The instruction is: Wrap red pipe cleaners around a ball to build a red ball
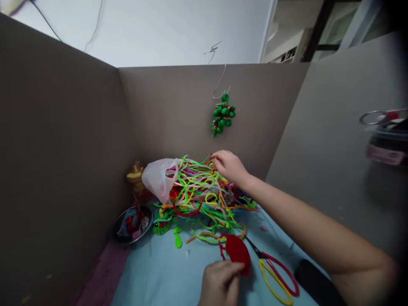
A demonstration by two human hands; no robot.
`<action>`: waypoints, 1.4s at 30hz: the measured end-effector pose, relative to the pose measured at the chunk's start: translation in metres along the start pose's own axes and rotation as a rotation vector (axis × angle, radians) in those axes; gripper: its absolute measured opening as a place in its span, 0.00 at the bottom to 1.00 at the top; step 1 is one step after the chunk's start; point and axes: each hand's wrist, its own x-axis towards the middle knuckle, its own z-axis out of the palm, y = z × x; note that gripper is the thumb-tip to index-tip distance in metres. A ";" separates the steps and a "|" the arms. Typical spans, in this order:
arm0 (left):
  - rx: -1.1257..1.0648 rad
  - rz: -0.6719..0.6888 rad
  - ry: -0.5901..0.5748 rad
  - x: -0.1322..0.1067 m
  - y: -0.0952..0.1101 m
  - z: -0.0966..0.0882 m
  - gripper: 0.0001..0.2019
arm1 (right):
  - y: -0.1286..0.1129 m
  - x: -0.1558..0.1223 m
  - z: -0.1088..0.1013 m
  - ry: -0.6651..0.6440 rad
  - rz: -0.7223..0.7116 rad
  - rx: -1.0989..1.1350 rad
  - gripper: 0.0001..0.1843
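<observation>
Near the bottom middle, my left hand (221,280) is closed on the edge of a flat, fan-shaped red chenille piece (237,253). A short red strand sticks out at its left side. My right hand (231,165) reaches across to the back of a large heap of coloured pipe cleaners (197,180). Its fingertips are pinched together at a red pipe cleaner (211,157), of which only a bit shows. Part of the heap comes out of a translucent plastic bag (158,178). Scissors (276,272) with red and yellow handles lie right of the red piece.
Grey panels enclose the blue-covered table (153,272). A metal dish (116,238) with small items stands left. Green chenille pieces (177,240) lie before the heap. A green-and-red ornament (223,112) hangs from a wire at the back. A black object (314,278) lies right.
</observation>
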 end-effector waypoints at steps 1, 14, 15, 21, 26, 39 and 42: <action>0.018 0.026 -0.003 -0.001 -0.002 0.000 0.17 | 0.005 0.013 0.010 0.019 0.055 -0.085 0.12; 0.084 0.076 -0.040 -0.007 0.004 -0.003 0.21 | 0.042 0.059 0.031 0.083 0.479 -0.162 0.10; 0.089 0.080 -0.042 -0.007 0.004 -0.003 0.21 | 0.043 0.061 0.023 0.185 0.460 -0.158 0.10; 0.128 0.040 -0.062 -0.005 0.008 -0.008 0.19 | 0.057 0.069 -0.016 0.448 0.446 -0.096 0.10; 0.082 -0.074 -0.047 -0.003 0.010 -0.010 0.17 | 0.083 0.048 -0.047 0.599 0.489 -0.097 0.08; -0.389 -0.699 0.343 0.021 -0.010 -0.021 0.19 | -0.053 -0.099 -0.149 0.307 -0.282 -0.178 0.12; -0.383 -0.694 0.309 0.020 -0.009 -0.019 0.20 | -0.067 -0.156 -0.092 -0.207 -0.129 -0.084 0.17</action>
